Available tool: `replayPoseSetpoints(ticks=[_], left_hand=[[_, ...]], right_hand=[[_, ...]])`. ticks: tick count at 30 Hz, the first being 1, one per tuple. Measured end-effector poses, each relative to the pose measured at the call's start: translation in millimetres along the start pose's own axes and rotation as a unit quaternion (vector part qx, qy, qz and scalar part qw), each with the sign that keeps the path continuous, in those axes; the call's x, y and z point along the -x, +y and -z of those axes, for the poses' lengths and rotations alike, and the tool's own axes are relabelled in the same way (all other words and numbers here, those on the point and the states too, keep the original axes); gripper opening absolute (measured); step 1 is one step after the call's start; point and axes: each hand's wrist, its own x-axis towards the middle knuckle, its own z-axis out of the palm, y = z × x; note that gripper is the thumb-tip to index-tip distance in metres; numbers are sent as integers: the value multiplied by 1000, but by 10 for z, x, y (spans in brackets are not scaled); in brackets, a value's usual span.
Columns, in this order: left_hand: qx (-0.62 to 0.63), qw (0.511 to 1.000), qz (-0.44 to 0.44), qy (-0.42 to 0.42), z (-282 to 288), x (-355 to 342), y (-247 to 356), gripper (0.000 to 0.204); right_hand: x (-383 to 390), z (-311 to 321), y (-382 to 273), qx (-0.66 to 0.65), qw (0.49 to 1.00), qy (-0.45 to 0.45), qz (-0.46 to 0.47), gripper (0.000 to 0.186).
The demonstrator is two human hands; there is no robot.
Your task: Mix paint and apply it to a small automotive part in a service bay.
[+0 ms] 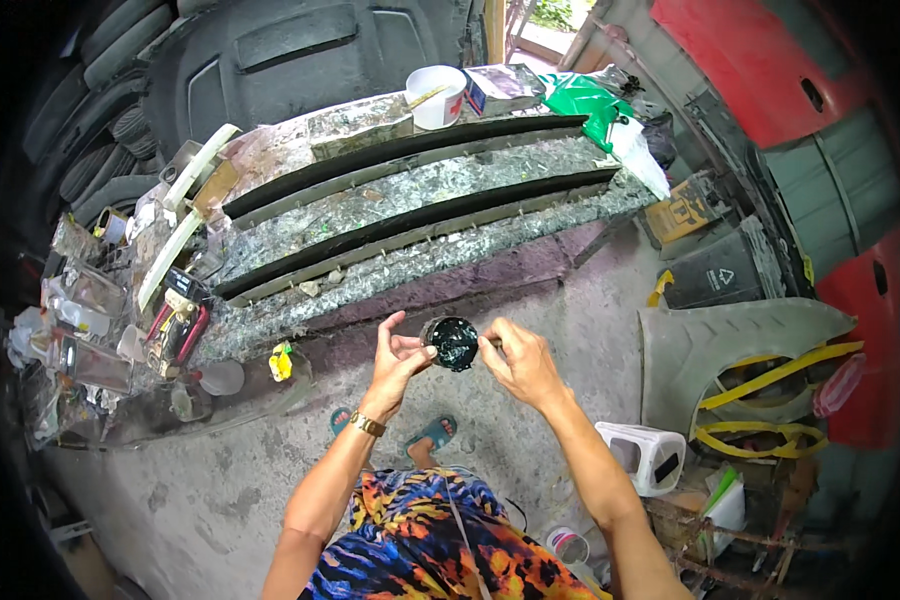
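A small round container point(454, 345) hangs in front of me above the floor, its inside dark and glossy black with pale specks. My left hand point(395, 362) is closed on its left side, the thumb at the rim and the forefinger raised. At the right rim, my right hand point(520, 365) is closed in a pinch. Whether a small tool also sits between those fingers is hidden. Beyond my hands, two long black trim strips point(410, 233) point(400, 160) lie raised on a paint-spattered workbench point(370, 212).
Tools with red handles point(182, 335) and plastic cups point(222, 378) crowd the bench's left end. A white bucket point(436, 97) and green bag point(582, 100) stand at the back. On the right are a grey car fender point(710, 350), a white stool point(640, 458) and red door panels point(770, 60).
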Motion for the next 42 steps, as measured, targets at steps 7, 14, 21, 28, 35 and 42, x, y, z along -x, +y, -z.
replayPoseSetpoints(ticks=[7, 14, 21, 28, 35, 42], left_hand=[[-13, 998, 54, 10, -218, -5, -174, 77], [3, 998, 56, 39, -213, 63, -338, 78], [38, 997, 35, 49, -188, 73, -367, 82], [36, 998, 36, 41, -65, 57, -326, 84], [50, 998, 31, 29, -9, 53, -236, 85], [58, 997, 47, 35, 76, 26, -186, 85]], right_hand=[[-24, -9, 243, -89, 993, -35, -63, 14], [94, 49, 179, -72, 996, -36, -36, 14], [154, -60, 144, -30, 999, -19, -37, 13], [72, -100, 68, -36, 997, 20, -72, 13], [40, -240, 19, -4, 999, -15, -47, 11], [-131, -172, -152, -52, 994, -61, -76, 8]])
